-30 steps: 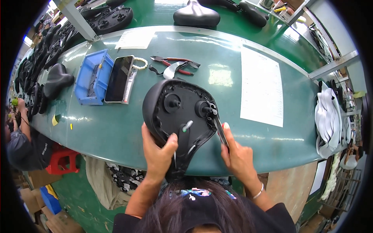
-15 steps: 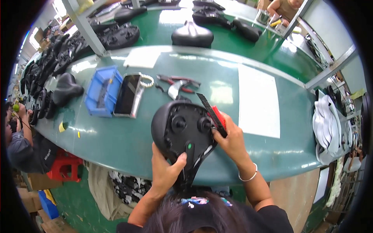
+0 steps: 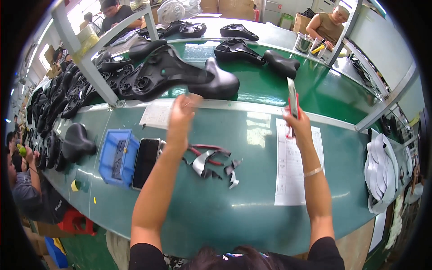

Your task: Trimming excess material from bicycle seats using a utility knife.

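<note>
My left hand is stretched forward to the far edge of the bench, its fingers smeared by motion. Just beyond it is a black bicycle saddle, underside up, with a green dot; whether my fingers touch it is unclear. A silver-black saddle lies partly behind its narrow end. Raised over the right side of the bench, my right hand is closed around a red utility knife, blade upward. Red-handled pliers and trimmed black-and-white scraps lie between my forearms.
A blue bin and a phone lie beside my left forearm. White paper is under my right forearm. Metal posts rise at the shelf edge. Saddles crowd the left; pale covers hang right. Co-workers sit around.
The black saddle has gone from in front of me to the green surface at the far left. Both hands have reached forward, the right one carrying the knife. Scraps now show on the bench.
</note>
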The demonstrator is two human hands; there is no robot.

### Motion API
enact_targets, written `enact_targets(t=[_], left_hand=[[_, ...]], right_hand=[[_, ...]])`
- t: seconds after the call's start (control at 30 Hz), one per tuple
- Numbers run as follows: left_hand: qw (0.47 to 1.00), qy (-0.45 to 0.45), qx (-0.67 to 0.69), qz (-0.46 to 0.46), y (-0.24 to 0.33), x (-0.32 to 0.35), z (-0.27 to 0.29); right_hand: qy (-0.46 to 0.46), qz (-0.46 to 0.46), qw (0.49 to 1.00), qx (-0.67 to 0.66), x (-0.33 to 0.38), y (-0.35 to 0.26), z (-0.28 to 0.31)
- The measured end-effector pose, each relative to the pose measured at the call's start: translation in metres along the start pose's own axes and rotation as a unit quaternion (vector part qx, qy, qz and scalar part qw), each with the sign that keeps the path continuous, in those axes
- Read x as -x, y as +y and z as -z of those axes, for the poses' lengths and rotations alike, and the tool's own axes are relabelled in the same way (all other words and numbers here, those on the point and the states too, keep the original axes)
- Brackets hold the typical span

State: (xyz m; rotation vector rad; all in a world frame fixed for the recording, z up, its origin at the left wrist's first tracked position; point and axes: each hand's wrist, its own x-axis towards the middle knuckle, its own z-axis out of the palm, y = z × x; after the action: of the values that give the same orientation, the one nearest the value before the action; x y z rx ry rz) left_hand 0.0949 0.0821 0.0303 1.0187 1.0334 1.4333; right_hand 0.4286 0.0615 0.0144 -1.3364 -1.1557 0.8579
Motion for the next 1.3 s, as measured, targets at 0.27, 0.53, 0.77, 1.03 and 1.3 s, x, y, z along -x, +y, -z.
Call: enact_targets(t=[0.27, 0.53, 0.77, 1.03, 1.3], left_hand=[[0.632, -0.009, -0.71, -0.309, -0.073, -0.112, -0.036], [0.695, 0.061, -0.621, -0.356, -0.058, -0.13, -0.01], [0.982, 0.115, 0.133, 0.065, 0.051, -0.054, 0.035], [0.965, 0.046, 0.189, 0.176, 0.042, 0.088, 0.033], [0.944, 0.071, 0.213, 0.242, 0.027, 0.162, 0.026]], right_hand=[[-0.146, -0.076, 0.949, -0.268, -0.259, 0.048, -0.125], [-0.051, -0.025, 0.986, -0.154, -0.321, 0.076, -0.191], [-0.232, -0.085, 0.969, -0.015, -0.188, 0.037, -0.049], [-0.214, -0.091, 0.971, -0.057, -0.139, -0.027, 0.072], [0.06, -0.148, 0.961, -0.226, -0.253, 0.08, -0.037]])
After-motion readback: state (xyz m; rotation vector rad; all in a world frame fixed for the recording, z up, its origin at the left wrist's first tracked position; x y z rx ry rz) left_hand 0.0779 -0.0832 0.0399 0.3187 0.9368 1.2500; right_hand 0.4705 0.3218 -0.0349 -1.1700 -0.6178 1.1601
